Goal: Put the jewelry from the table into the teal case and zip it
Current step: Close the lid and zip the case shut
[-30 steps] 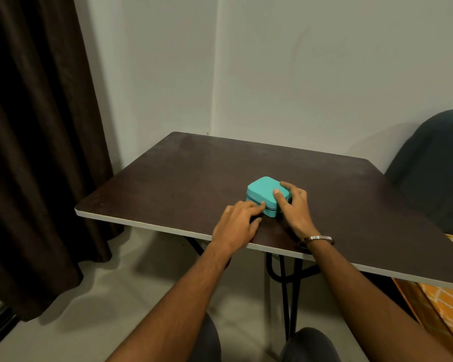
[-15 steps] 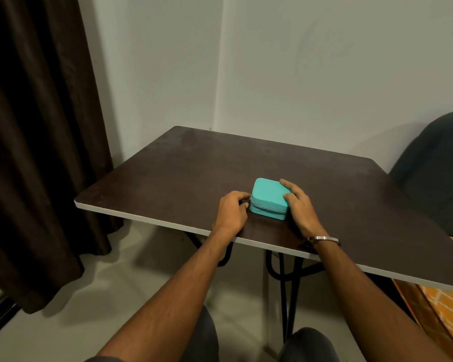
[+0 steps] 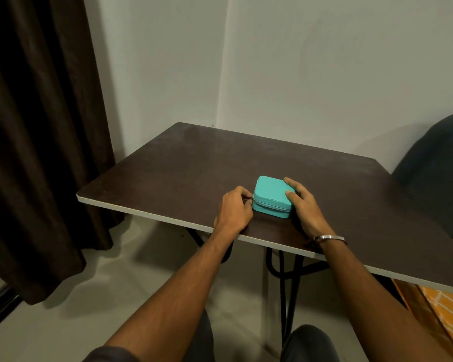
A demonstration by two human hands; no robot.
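- Change vs a second ago: my left hand (image 3: 233, 209) was lying over the near-left corner of the teal case (image 3: 271, 195) with fingers stretched toward it; now it sits curled at the case's left end, fingertips bunched on the small metal zipper pull (image 3: 251, 197).
- The case itself has turned a bit on the table (image 3: 168, 168) since then, and its long side now runs between my two hands.
- Right hand (image 3: 302, 205) was already on the case's right side and stays there, fingers spread, two of them draped over the top right edge, palm against the right wall. That's a brace, not a grab.
- Left fingers: pressed together, pinching the pull as far as I can tell. The pull is tiny and half hidden by the fingertips.
- Case position: directly between the two sets of fingers, touching both, lid down, near the front edge of the table.
- Zipper seam along the near face looks joined; the left corner under my fingertips I can't read.
- No loose jewelry in view on the tabletop, so I judge loading is done and only the zip-up is left, probably the last stretch.
- Risk: case is light, so a pull could skid it if the right hand eases off.
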